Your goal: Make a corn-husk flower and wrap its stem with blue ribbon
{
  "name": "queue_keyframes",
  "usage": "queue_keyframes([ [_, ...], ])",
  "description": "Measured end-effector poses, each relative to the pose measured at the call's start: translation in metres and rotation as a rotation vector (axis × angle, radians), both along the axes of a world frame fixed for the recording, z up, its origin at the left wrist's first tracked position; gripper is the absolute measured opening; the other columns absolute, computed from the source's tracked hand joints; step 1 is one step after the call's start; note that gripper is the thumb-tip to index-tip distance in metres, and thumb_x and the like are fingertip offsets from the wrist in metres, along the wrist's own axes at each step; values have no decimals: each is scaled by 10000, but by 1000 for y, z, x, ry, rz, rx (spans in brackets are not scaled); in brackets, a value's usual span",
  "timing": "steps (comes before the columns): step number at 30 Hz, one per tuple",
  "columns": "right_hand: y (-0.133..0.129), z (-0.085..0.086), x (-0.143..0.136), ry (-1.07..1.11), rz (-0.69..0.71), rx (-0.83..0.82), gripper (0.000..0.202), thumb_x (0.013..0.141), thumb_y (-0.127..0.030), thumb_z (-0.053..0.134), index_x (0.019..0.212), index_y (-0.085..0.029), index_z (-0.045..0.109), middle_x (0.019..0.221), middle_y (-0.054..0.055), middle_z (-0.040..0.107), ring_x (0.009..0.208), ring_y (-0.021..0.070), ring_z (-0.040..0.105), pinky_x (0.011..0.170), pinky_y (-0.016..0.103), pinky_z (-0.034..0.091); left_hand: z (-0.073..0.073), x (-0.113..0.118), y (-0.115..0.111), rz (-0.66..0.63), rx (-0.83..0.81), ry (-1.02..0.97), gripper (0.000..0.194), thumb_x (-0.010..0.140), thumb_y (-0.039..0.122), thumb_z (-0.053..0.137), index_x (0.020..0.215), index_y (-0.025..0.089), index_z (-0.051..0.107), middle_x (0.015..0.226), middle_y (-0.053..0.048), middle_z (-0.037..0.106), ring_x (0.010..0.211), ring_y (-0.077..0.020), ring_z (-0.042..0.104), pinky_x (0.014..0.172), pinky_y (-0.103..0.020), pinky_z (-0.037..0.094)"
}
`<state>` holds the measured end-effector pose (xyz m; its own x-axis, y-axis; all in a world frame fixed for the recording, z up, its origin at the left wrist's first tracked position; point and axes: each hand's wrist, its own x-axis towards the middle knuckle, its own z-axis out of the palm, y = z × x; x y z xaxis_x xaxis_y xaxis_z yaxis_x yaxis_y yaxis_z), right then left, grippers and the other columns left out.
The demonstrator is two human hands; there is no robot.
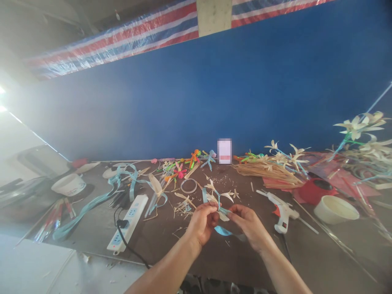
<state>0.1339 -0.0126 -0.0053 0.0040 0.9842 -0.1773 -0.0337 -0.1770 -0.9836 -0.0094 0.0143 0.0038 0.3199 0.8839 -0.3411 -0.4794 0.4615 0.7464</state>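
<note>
Over the middle of the dark table (pixel 232 261), my left hand (pixel 201 222) is closed in a pinch on the thin stem of a pale artificial flower spray (pixel 227 196). Its cream blooms stand above my fingertips. My right hand (pixel 249 224) pinches a light blue ribbon (pixel 223 231) stretched from the stem, just right of the left fingertips. The ribbon's loose part hangs below and between both hands. Whether it is wound round the stem is too small to tell. To the right of my right hand lies a white glue gun (pixel 280 212) with a glue stick in its back.
A white power strip (pixel 130 222) with a black plug and cord lies left. Blue ribbon coils (pixel 92 212), dried strips (pixel 266 173) and bright pipe-cleaner figures (pixel 194 157) lie about. At right are a cream bowl (pixel 337 210) and finished flowers (pixel 357 126). A blue panel (pixel 196 94) backs the table.
</note>
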Motion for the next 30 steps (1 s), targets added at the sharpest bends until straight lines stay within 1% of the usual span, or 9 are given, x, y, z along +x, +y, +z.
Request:
queue_keyframes([
  [3, 1, -2, 1, -29, -9, 37, 214, 673, -362, 549, 627, -154, 538, 493, -58, 414, 433, 57, 325, 400, 178, 240, -1, 1, 1, -50, 12, 16, 115, 598, 138, 605, 693, 113, 545, 571, 33, 436, 432, -18, 357, 377, -152, 149],
  [6, 2, -7, 2, -70, -28, 74, 210, 680, -347, 540, 608, -150, 549, 485, -56, 418, 442, 60, 328, 414, 182, 242, -6, 2, 2, -51, 22, 51, 128, 596, 154, 629, 669, 109, 534, 525, 48, 395, 428, -15, 332, 383, -149, 141],
  [9, 2, -13, 1, -110, -24, 82, 206, 679, -336, 540, 599, -147, 553, 473, -58, 409, 439, 62, 323, 419, 184, 241, -18, 3, 3, -22, 38, 103, 153, 590, 185, 642, 646, 110, 521, 505, 50, 388, 422, -18, 315, 388, -156, 141],
  [14, -3, -24, -5, -147, -30, 82, 203, 687, -320, 530, 578, -149, 533, 463, -63, 380, 434, 65, 311, 416, 184, 231, -40, 7, 5, 28, 94, 171, 190, 579, 232, 652, 604, 119, 501, 434, 73, 326, 385, -22, 256, 391, -180, 131],
  [18, -7, -31, -8, -165, -14, 81, 205, 694, -318, 525, 578, -148, 526, 455, -68, 359, 429, 64, 297, 408, 184, 215, -50, 8, 5, 41, 111, 184, 209, 573, 254, 656, 594, 123, 494, 422, 75, 323, 380, -25, 244, 395, -191, 118],
  [21, -8, -35, -7, -201, -16, 99, 218, 697, -332, 526, 580, -148, 534, 464, -63, 380, 442, 70, 321, 424, 183, 238, -52, 7, 4, 62, 112, 199, 215, 566, 261, 661, 594, 125, 497, 414, 76, 325, 378, -27, 244, 396, -192, 120],
  [25, -8, -39, -1, -253, 13, 117, 225, 717, -347, 509, 609, -154, 550, 482, -51, 430, 455, 85, 375, 440, 188, 276, -46, 5, 2, 48, 111, 184, 218, 563, 268, 667, 602, 121, 511, 424, 71, 341, 387, -27, 269, 402, -185, 132],
  [28, -7, -43, 7, -368, 26, 168, 229, 734, -348, 491, 638, -162, 583, 500, -30, 493, 476, 113, 443, 465, 206, 326, -41, 4, 1, 45, 80, 171, 207, 551, 243, 675, 622, 121, 523, 448, 64, 371, 397, -28, 295, 401, -178, 147],
  [30, -8, -43, 11, -475, 8, 225, 206, 737, -336, 488, 706, -175, 613, 591, 0, 572, 555, 148, 515, 528, 230, 379, -40, 3, 1, 55, 64, 169, 205, 542, 235, 678, 631, 121, 533, 463, 57, 396, 404, -30, 312, 398, -175, 154],
])
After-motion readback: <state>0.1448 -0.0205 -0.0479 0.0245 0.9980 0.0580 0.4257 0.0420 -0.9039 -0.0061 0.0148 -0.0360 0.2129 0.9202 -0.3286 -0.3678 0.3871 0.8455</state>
